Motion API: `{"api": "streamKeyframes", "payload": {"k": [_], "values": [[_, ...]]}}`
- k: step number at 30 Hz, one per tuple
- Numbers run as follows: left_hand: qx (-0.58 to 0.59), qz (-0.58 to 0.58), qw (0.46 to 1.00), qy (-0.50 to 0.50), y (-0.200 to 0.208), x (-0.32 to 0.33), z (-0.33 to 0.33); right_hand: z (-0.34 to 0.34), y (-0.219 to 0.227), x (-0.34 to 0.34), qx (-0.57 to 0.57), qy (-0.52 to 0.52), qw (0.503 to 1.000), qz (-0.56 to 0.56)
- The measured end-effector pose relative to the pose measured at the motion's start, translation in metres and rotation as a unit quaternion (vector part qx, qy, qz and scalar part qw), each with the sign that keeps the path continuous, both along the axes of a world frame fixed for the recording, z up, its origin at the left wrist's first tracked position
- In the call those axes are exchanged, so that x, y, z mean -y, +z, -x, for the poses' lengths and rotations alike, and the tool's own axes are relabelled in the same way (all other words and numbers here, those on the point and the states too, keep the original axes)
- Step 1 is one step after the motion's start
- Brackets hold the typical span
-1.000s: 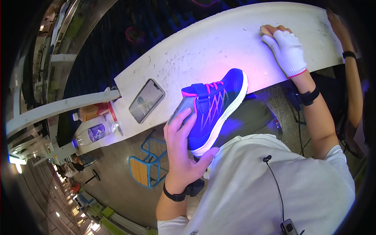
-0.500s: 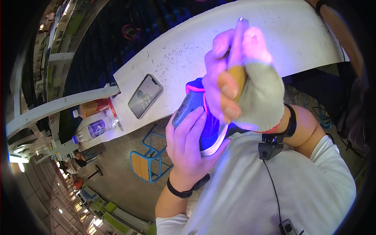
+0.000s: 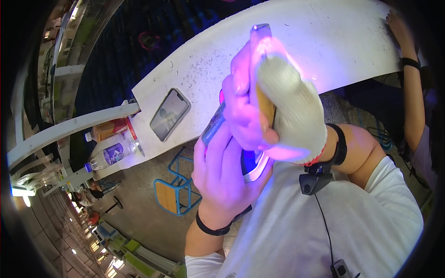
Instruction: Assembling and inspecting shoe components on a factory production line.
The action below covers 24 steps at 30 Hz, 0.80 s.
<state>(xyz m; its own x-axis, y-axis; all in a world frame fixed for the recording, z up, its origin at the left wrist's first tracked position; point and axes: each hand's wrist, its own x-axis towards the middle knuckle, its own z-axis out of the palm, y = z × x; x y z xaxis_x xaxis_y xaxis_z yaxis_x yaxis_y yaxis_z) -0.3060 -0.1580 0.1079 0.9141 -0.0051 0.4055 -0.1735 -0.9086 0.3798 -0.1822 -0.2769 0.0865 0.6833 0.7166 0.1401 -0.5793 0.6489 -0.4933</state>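
Note:
My left hand [image 3: 222, 171] is closed around a dark blue shoe [image 3: 249, 161] with pink trim and a glowing whitish edge. A long grey-blue piece [image 3: 213, 125] lies along the shoe's far-left side, under my left fingertips. My right hand [image 3: 278, 106], in a pale knit glove that leaves fingers bare, grips a tool with a yellow handle [image 3: 266, 105] and a blunt metal end [image 3: 261, 30] pointing away from me. This hand hangs over the shoe and hides most of it; whether the tool touches the shoe cannot be seen. Violet light falls on both hands.
A phone [image 3: 170, 114] lies on the white table [image 3: 204, 88], left of the shoe. Farther left are a plastic bottle [image 3: 111, 154] and an orange-red package [image 3: 110, 128]. Another person's arm [image 3: 410, 69] reaches the table's far right. A blue-framed stool [image 3: 169, 194] stands below.
My right hand with the tool has moved left and now covers more of the shoe. The other person's hand at far right has come down onto the table's edge.

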Motion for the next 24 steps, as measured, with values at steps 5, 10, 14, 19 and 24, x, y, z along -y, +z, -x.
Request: {"api": "streamKeyframes", "payload": {"k": [5, 10, 14, 19, 24], "values": [[-0.019, -0.063, 0.997, -0.030, 0.000, -0.013, 0.008, 0.020, 0.005, -0.014, 0.092, -0.103, 0.990, -0.026], [-0.004, -0.005, 1.000, -0.008, -0.009, -0.016, 0.002, -0.004, 0.002, -0.016, -0.193, 0.072, 0.972, -0.110], [-0.004, 0.014, 1.000, -0.021, -0.010, -0.017, 0.008, -0.011, 0.012, -0.014, -0.194, -0.004, 0.980, -0.039], [-0.015, 0.021, 1.000, -0.014, -0.008, -0.017, 0.006, -0.012, 0.015, -0.009, -0.170, -0.001, 0.985, 0.022], [-0.014, 0.030, 0.999, -0.016, -0.008, -0.016, 0.003, -0.010, 0.016, -0.010, -0.153, -0.027, 0.987, 0.051]]}}
